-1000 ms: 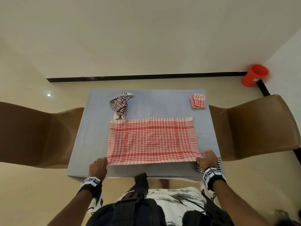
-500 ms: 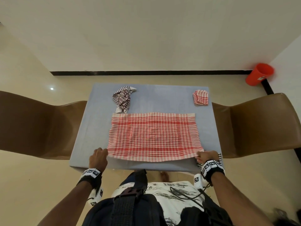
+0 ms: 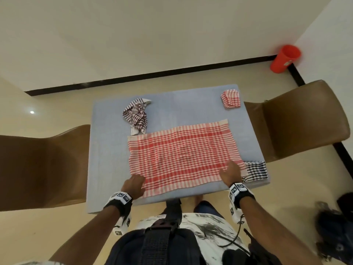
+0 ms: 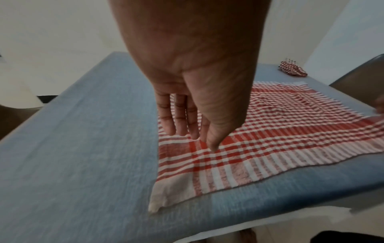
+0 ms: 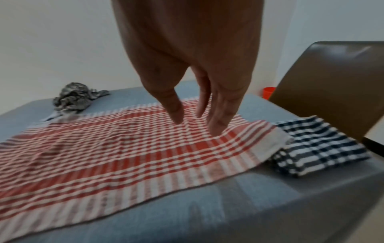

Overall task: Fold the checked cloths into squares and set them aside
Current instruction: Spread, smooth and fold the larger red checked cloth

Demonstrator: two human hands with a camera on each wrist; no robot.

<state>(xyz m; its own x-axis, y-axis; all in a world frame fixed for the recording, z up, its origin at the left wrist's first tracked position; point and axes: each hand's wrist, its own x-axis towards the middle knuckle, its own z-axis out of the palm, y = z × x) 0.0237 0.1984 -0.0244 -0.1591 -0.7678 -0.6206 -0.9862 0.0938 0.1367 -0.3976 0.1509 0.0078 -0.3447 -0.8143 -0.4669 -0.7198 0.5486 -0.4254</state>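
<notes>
A red-and-white checked cloth (image 3: 181,155) lies spread flat, folded to a wide rectangle, on the blue-grey table (image 3: 107,150). My left hand (image 3: 133,185) hovers with straight fingers (image 4: 182,121) over the cloth's near left corner (image 4: 187,164). My right hand (image 3: 230,174) is over the near right part, fingers (image 5: 220,115) straight and pointing down at the cloth (image 5: 124,148). Neither hand grips anything. A folded red checked square (image 3: 230,98) sits at the far right corner. A folded dark checked square (image 3: 255,171) lies at the near right, its edge under the red cloth.
A crumpled brown-striped cloth (image 3: 136,115) lies at the far left of the table, touching the red cloth's far edge. Brown chairs stand to the left (image 3: 38,165) and right (image 3: 301,121). An orange cup (image 3: 285,58) stands on the floor by the wall.
Both hands have let go of the cloth's near edge and moved forward over it with fingers straightened. The cloth now lies flat and slightly skewed.
</notes>
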